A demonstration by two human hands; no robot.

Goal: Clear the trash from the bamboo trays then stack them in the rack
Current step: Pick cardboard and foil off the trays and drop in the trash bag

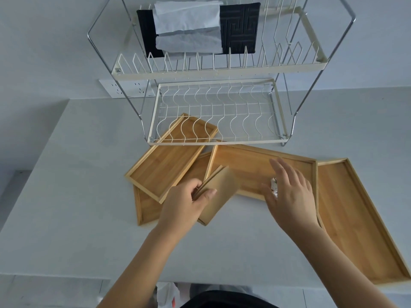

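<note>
The place looks like a plain home kitchen or utility corner. A two-tier wire dish rack (213,70) with cloths (240,27) draped on top stands on a bare white surface (66,196) against a white wall, where a socket strip (126,87) is mounted.

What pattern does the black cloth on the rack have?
A geometric maze-like line pattern on the black cloth, seen in the head view.
</note>
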